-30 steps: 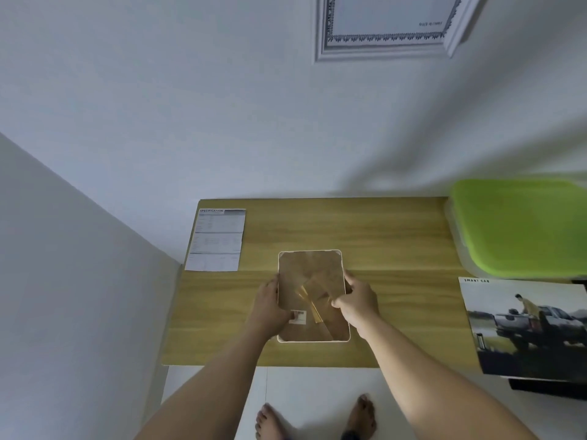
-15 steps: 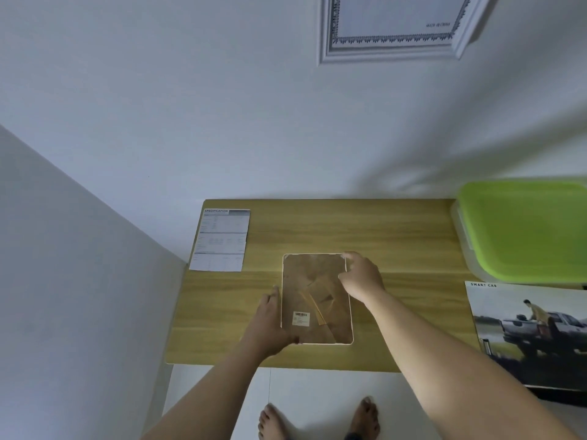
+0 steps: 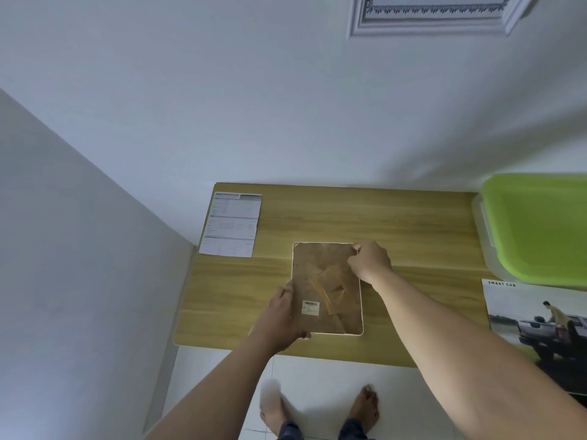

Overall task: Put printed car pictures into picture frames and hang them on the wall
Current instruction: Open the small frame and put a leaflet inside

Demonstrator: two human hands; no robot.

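Now | 1 picture frame [image 3: 327, 281] face-down on table [image 3: 413, 223], centre | left hand [image 3: 279, 315] grips its lower-left edge | right hand [image 3: 370, 260] pinches upper-right corner | 1 car print [image 3: 533, 325] right edge

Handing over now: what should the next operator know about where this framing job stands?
Left hand grips the picture frame at its near left edge; right hand pinches at its far right corner.
The frame lies face down on the table, backing on; the car picture lies to its right, unframed.
A wall frame already hangs above.
Left: open backing, insert picture, close, hang.
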